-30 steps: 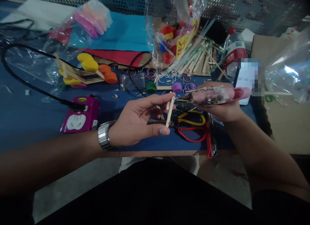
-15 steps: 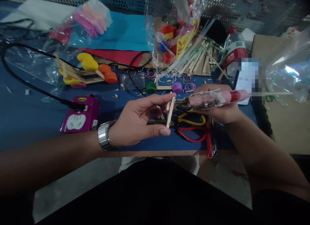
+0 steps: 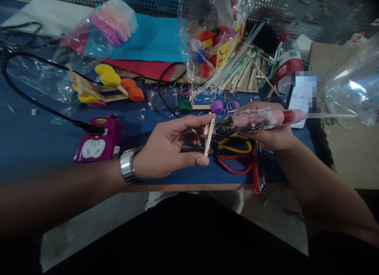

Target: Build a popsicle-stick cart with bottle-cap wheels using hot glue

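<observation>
Between thumb and forefinger, my left hand (image 3: 171, 144) pinches a small piece made of wooden sticks (image 3: 209, 136), held upright above the table. My right hand (image 3: 266, 129) is wrapped round a worn pink glue gun (image 3: 257, 120), with a clear glue stick (image 3: 331, 115) out of its back end. The gun's dark nozzle is at the upper end of the wooden piece, seemingly touching it. Scissors with yellow and red handles (image 3: 235, 164) lie below the gun, partly behind my left hand and the wooden piece.
A purple power socket (image 3: 99, 142) with a black cable stands at the left. Behind lie a yellow and orange stick model (image 3: 100, 89), loose sticks (image 3: 239, 69), a green cap (image 3: 185, 104), a bottle (image 3: 287, 61) and a phone (image 3: 300, 97). Cardboard (image 3: 349, 152) is at the right.
The glue gun's nozzle has shifted very slightly at the top of the wooden piece. Both hands keep their hold and almost the same place.
</observation>
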Demonstrator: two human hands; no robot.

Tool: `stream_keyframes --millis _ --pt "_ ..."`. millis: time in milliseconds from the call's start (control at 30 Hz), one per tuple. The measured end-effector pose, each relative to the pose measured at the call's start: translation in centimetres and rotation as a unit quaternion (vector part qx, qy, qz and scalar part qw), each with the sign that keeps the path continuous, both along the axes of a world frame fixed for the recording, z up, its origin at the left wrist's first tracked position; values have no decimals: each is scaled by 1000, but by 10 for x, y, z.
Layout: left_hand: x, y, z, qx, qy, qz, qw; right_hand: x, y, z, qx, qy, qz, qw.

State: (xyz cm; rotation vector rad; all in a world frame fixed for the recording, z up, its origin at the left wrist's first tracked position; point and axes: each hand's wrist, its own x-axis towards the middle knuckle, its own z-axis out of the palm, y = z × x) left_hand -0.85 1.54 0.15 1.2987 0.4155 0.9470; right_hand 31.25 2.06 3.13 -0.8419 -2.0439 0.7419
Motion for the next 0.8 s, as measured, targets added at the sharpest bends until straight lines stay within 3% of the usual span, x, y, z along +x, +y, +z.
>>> stream_keyframes --millis 267,600,800 --pt "1 1 0 15 10 6 1000 -5 -5 3 -42 11 8 999" --pt "1 2 1 21 -3 -8 1000 -9 -6 2 -108 48 71 990" --pt "0 2 3 13 -2 -1 1000 -10 -8 2 -113 45 73 990"
